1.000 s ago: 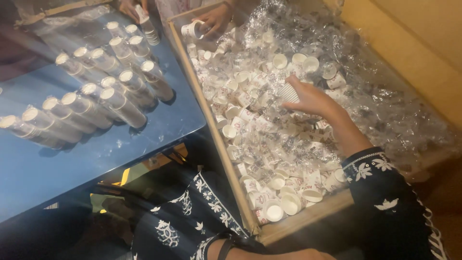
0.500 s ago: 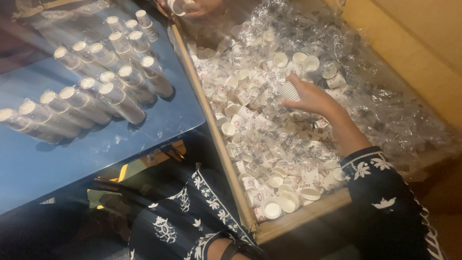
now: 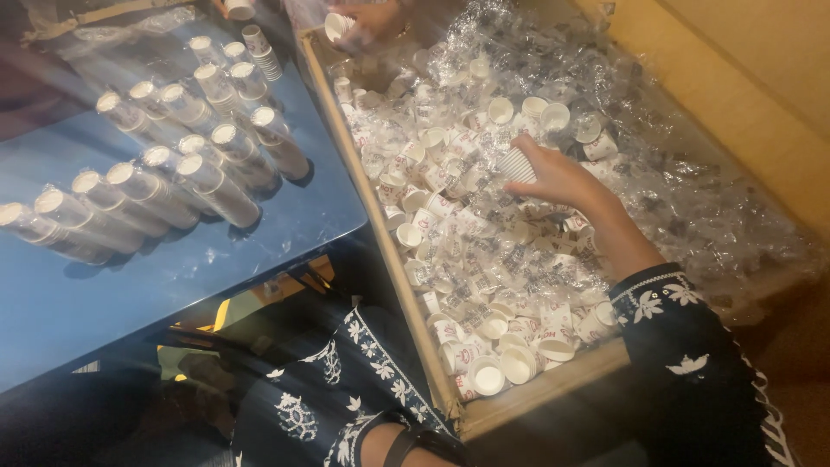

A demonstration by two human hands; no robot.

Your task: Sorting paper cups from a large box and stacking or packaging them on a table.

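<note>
My right hand [image 3: 564, 179] reaches into a wooden crate [image 3: 381, 235] heaped with several small printed paper cups [image 3: 484, 285]. Its fingers are closed on a small white ribbed cup [image 3: 516, 163] held just above the pile. The dark embroidered sleeve [image 3: 692, 346] of that arm crosses the crate's near right corner. Only my left forearm with a dark wristband [image 3: 400, 447] shows at the bottom edge; the hand itself is out of the picture.
Left of the crate, a blue table [image 3: 259, 251] carries several tall stacks of cups [image 3: 203, 177] lying tilted in rows. Crinkled clear plastic [image 3: 692, 190] lines the crate. Another person's hand [image 3: 372, 19] holds a cup at the crate's far end.
My right hand stays over the pile with the white cup. The other person's hand at the far end has shifted slightly, and the view has moved a little.
</note>
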